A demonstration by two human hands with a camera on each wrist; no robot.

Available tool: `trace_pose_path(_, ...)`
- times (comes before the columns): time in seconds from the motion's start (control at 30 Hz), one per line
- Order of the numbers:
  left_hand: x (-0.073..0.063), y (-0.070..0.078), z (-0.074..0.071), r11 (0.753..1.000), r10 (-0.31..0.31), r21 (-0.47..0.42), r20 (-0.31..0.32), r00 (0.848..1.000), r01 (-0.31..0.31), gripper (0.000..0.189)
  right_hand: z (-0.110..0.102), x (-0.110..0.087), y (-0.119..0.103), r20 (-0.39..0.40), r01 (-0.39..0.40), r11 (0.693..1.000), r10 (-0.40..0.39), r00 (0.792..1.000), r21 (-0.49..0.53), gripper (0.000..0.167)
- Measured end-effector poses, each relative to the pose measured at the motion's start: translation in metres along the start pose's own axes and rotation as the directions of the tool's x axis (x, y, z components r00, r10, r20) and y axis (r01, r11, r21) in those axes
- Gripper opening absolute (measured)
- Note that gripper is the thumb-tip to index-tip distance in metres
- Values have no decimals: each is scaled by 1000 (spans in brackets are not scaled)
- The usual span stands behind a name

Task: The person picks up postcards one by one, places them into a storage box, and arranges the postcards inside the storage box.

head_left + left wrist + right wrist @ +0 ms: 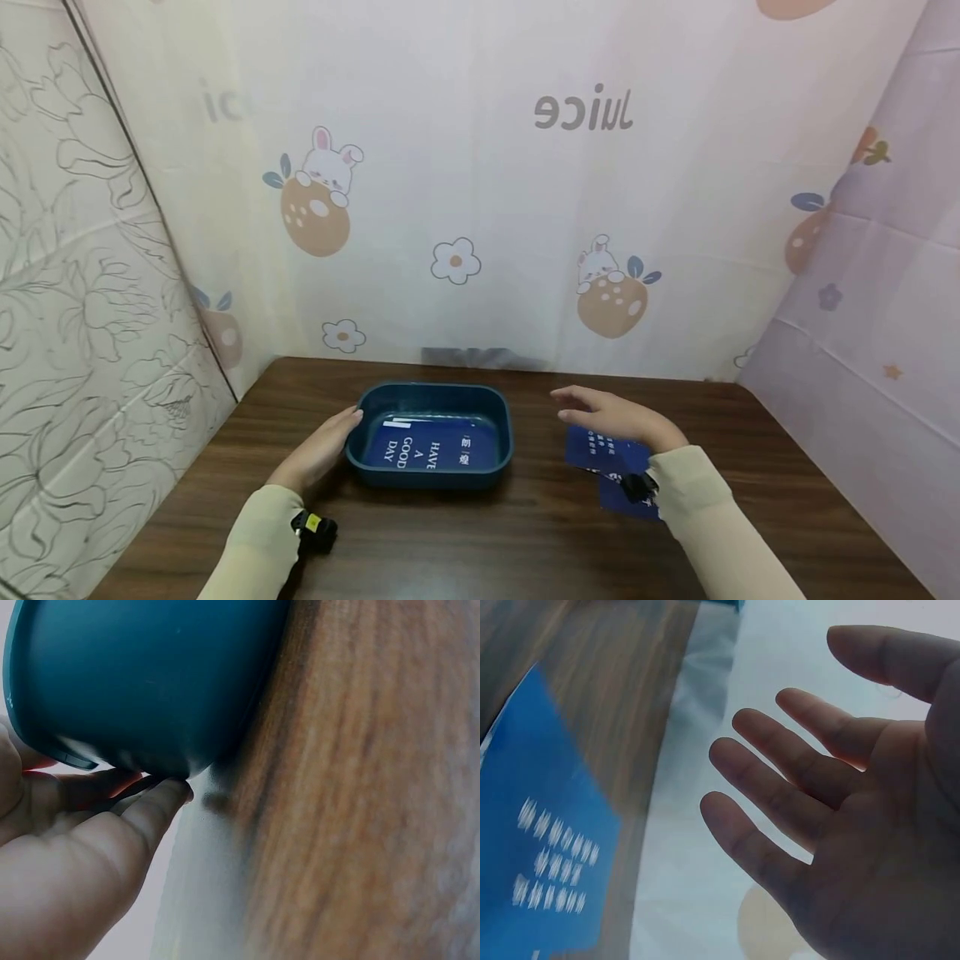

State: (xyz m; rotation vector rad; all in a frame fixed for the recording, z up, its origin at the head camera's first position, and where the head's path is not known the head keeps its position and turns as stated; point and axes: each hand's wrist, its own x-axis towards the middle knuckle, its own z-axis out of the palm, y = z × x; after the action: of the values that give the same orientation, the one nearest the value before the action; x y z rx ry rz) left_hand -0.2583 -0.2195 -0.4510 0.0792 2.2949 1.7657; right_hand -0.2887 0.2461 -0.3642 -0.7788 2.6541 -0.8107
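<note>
A dark teal rectangular container [429, 478] stands on the table, with a blue printed card [442, 446] lying flat inside it. My left hand [322, 450] holds the container's left end. In the left wrist view, its fingertips [169, 796] lie against the outer wall, while the thumb side passes behind the rim. My right hand [611, 412] hovers to the right of the container, and its spread fingers [757, 780] hold nothing. Under the right hand and wrist lie blue cards [583, 452] with white writing, partly hidden by the wrist camera.
The brown wooden table [465, 550] runs back to a printed curtain [465, 167] with rabbits and flowers. More curtains [75, 333] hang along both sides. Black wrist cameras [318, 533] are strapped at both cuffs.
</note>
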Motion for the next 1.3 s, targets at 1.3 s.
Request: trace_pose_path(1.3, 0, 0, -1, 1000, -18, 2, -6, 1000, 18, 74, 2, -22, 81, -70, -471, 882, 470, 880, 4, 83)
